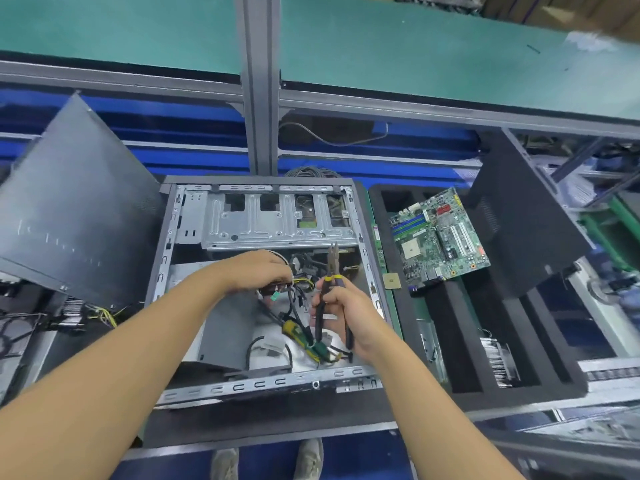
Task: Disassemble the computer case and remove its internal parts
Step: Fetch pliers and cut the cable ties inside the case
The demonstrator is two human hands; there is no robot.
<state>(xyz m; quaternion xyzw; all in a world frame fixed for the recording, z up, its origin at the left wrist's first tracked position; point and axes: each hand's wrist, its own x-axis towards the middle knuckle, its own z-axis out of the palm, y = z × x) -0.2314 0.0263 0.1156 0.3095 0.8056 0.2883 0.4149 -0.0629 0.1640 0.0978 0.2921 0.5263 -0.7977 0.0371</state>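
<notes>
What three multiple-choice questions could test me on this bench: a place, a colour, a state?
1. Relative to the grey metal computer case, where is the green motherboard? A. inside it B. in the black foam tray to its right C. beneath it
2. The upper shelf's mat is: A. teal B. red C. white
3. The hands: A. both empty B. both flat C. left hand grips black cables, right hand grips dark-handled pliers
Answers: B, board rests on foam; A, mat looks teal; C, fingers curl round both.
</notes>
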